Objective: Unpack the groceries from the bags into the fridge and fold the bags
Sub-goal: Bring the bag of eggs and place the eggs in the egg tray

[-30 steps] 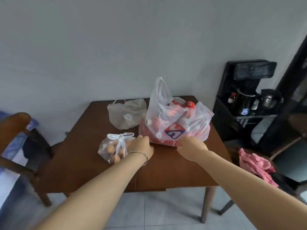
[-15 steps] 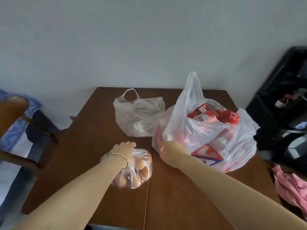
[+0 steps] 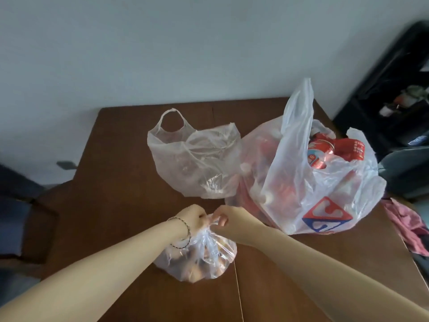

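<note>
Step in hand: opening the first bag. The small clear bag (image 3: 197,259) stands at the near centre of the tabletop (image 3: 111,182), holding round brownish items, probably eggs. Its neck is gathered into a twist or knot. The left hand (image 3: 193,218) and right hand (image 3: 226,217) meet over that neck, and each pinches the plastic with curled fingers. The hands are together and touching the same bunch of film. A bracelet (image 3: 183,228) sits on the left wrist.

Judgement: nothing is unpacked yet. The next move calls for loosening the neck with small opposed pulls while the bag stays seated on the tabletop. The film is thin and the contents look fragile, so a hard tug could tear it or tip it.

Surroundings: a translucent bag (image 3: 197,159) slumps farther back at centre, its contents unclear. To the right a large printed bag (image 3: 320,182) stands full, with red packages (image 3: 334,149) showing at its mouth. It sits just beside the right forearm and could be nudged. A black stand (image 3: 394,101) is at far right and a pink cloth (image 3: 406,219) lies off the right table edge. The fridge is not in view.
</note>
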{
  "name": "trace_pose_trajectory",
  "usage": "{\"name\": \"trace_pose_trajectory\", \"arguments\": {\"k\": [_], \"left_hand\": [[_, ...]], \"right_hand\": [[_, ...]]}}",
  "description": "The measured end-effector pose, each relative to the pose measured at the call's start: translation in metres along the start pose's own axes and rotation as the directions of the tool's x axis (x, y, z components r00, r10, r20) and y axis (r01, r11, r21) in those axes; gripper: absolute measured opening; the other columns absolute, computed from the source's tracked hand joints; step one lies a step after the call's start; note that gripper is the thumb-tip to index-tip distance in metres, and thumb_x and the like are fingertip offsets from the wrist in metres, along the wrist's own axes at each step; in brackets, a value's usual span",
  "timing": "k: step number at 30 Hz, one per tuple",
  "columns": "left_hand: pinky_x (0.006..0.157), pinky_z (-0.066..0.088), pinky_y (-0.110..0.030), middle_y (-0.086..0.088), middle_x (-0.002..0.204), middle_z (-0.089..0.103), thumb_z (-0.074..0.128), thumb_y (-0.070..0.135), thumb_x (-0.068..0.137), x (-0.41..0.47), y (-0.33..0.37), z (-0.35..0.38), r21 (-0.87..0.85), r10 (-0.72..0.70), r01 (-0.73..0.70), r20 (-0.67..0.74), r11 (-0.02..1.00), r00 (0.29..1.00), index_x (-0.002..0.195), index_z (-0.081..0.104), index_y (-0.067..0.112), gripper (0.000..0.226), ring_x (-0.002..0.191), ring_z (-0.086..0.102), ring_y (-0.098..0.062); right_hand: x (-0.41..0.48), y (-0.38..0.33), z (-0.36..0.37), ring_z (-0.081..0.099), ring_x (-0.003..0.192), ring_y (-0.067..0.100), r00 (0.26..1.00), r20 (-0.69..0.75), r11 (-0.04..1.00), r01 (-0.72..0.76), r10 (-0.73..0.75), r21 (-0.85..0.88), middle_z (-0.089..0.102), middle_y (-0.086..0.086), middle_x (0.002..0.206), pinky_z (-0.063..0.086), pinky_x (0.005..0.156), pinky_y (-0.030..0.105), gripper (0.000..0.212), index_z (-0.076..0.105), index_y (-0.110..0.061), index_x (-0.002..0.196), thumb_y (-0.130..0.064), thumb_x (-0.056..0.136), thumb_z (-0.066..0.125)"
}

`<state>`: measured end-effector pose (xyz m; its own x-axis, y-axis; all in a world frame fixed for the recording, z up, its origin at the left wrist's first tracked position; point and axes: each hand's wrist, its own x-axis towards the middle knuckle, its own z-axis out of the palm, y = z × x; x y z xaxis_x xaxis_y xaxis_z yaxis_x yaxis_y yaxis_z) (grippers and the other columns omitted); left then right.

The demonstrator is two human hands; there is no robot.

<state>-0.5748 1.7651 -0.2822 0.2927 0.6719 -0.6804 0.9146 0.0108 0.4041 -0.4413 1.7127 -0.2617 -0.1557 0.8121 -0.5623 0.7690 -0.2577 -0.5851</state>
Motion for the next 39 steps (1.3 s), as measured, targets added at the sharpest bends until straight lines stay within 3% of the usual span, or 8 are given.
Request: {"name": "trace_pose_trajectory", "arguments": {"k": [3,6,14,17,20,25,30,39], "left_hand": [[0.052,0.032,-0.019,-0.001,0.062,0.048,0.050,0.014,0.093,-0.006,-0.002,-0.005,-0.195,0.071,-0.072,-0.016,0.978,0.997,0.061,0.056,0.016,0.032,0.055,0.040,-0.010],[0.050,0.034,-0.018,0.000,0.059,0.050,0.056,0.020,0.092,-0.013,0.004,-0.015,-0.377,0.113,-0.115,-0.028,0.919,0.993,0.066,0.060,0.016,0.027,0.052,0.042,-0.009],[0.068,0.046,-0.031,-0.011,0.078,0.062,0.057,0.028,0.092,-0.041,0.030,-0.020,-0.359,0.179,-0.173,-0.019,0.917,0.984,0.090,0.068,-0.002,0.032,0.072,0.056,-0.018],[0.064,0.042,-0.022,-0.006,0.072,0.056,0.059,0.027,0.091,-0.057,0.047,-0.028,-0.398,0.234,-0.252,-0.095,0.882,0.968,0.092,0.066,-0.005,0.032,0.066,0.051,-0.014],[0.047,0.038,-0.006,0.006,0.060,0.052,0.059,0.026,0.090,-0.077,0.068,-0.039,-0.394,0.312,-0.346,-0.150,0.851,0.938,0.078,0.065,0.002,0.027,0.054,0.049,-0.002],[0.045,0.035,-0.013,0.013,0.045,0.052,0.061,0.033,0.089,-0.112,0.105,-0.039,-0.361,0.450,-0.472,-0.148,0.804,0.881,0.068,0.064,0.018,0.026,0.042,0.048,0.000],[0.052,0.040,-0.012,0.007,0.070,0.062,0.060,0.037,0.088,-0.139,0.155,-0.023,-0.286,0.551,-0.569,-0.147,0.771,0.821,0.091,0.064,0.018,0.019,0.061,0.056,-0.003],[0.052,0.038,-0.019,0.000,0.074,0.059,0.058,0.031,0.090,-0.190,0.251,0.075,-0.242,0.769,-0.754,-0.044,0.611,0.637,0.097,0.046,0.018,0.018,0.061,0.052,-0.012]], "right_hand": [[-0.001,-0.006,0.011,0.056,0.077,0.002,0.994,-0.095,0.990,0.064,-0.052,0.126,0.061,-0.011,0.088,0.048,0.077,0.017,0.012,0.061,-0.026,0.083,-0.037,0.083,0.066],[-0.007,-0.012,0.004,0.049,0.059,-0.005,0.968,-0.250,0.955,0.091,-0.018,0.283,0.056,-0.016,0.072,0.040,0.059,0.008,0.030,0.050,-0.033,0.064,-0.032,0.076,0.077],[-0.035,-0.004,-0.002,0.059,0.064,0.011,0.959,-0.251,0.808,0.044,0.131,0.587,0.062,-0.002,0.074,0.052,0.069,0.028,0.035,0.052,-0.016,0.082,-0.021,0.069,0.084],[-0.054,-0.010,-0.017,0.063,0.068,0.008,0.967,-0.226,0.744,0.067,0.115,0.665,0.067,-0.004,0.078,0.054,0.075,0.025,0.026,0.056,-0.017,0.088,-0.017,0.075,0.078],[-0.078,-0.017,-0.039,0.062,0.069,0.003,0.964,-0.251,0.787,0.084,0.091,0.611,0.068,-0.009,0.080,0.053,0.073,0.019,0.021,0.056,-0.025,0.093,-0.022,0.080,0.073],[-0.127,-0.014,-0.066,0.063,0.076,0.009,0.932,-0.336,0.833,0.075,0.138,0.548,0.070,-0.009,0.080,0.053,0.080,0.024,0.019,0.060,-0.025,0.089,-0.029,0.076,0.074],[-0.186,0.004,-0.075,0.064,0.071,0.007,0.866,-0.440,0.836,0.046,0.240,0.547,0.069,-0.004,0.081,0.056,0.077,0.024,0.053,0.067,-0.014,0.097,-0.047,0.056,0.066],[-0.311,0.067,-0.041,0.063,0.068,0.009,0.607,-0.661,0.769,0.125,0.441,0.627,0.067,-0.010,0.069,0.056,0.071,0.022,0.013,0.062,-0.017,0.087,-0.029,0.084,0.065]]}}
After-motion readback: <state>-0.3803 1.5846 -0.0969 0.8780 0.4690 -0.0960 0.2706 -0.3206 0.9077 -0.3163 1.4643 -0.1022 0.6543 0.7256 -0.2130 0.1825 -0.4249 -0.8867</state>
